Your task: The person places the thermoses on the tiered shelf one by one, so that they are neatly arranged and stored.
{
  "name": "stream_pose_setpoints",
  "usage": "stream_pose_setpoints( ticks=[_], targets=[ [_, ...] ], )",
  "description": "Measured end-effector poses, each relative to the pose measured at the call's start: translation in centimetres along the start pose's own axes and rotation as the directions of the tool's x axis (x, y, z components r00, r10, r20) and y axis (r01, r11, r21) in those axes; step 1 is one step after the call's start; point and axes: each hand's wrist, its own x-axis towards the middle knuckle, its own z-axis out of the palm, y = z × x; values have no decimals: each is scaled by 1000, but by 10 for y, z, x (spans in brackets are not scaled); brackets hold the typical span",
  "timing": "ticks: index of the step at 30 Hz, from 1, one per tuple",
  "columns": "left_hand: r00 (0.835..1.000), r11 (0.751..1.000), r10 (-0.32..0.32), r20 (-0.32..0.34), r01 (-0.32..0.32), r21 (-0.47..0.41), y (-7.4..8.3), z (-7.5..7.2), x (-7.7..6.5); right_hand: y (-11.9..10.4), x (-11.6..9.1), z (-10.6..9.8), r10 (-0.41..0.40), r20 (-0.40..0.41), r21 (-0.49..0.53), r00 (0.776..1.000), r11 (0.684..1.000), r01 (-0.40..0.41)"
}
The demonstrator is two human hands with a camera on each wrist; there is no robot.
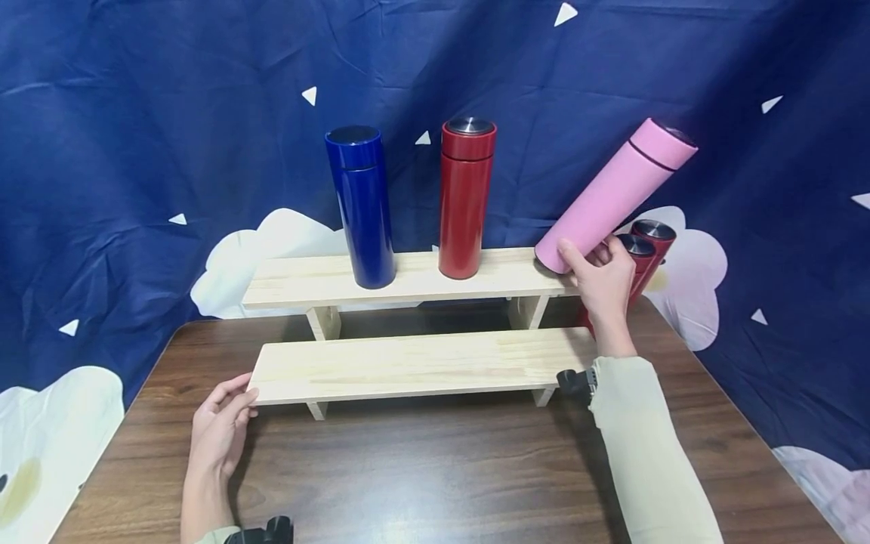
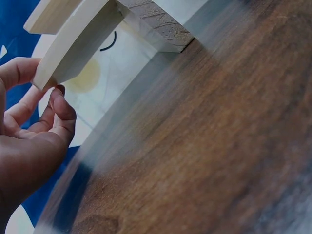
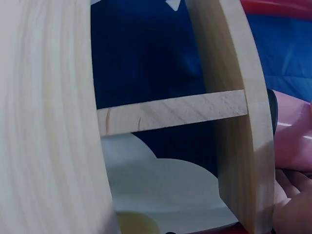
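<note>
right hand point(image 3: 296, 209) on pink bottle point(image 3: 292, 134) (both cropped) | wooden crosspiece point(image 3: 173, 112) between two boards point(image 3: 53, 117) | blue cloth point(image 3: 146, 53) behind

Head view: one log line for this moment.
left grip: pinching lower shelf end | right grip: holding tilted pink bottle | upper shelf: blue bottle, red bottle upright

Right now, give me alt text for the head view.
The right hand holds a tilted pink bottle at the upper shelf, where a blue bottle and red bottle stand. The left hand pinches the lower shelf by its left corner. Two more red bottles show behind the right hand.
</note>
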Motion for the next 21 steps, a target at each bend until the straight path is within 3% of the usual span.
stream_pose_setpoints(
  ticks=[7, 21],
  targets=[
    [1000, 1000, 7, 6, -7, -15, 0, 2, 0, 0, 3, 3, -27, -9, -133, 1000, 991, 25],
    [1000, 1000, 7, 0, -7, -21, 0, 1, 0, 4, 3, 7, -90, 2, -329, 996, 941, 85]
  ],
)
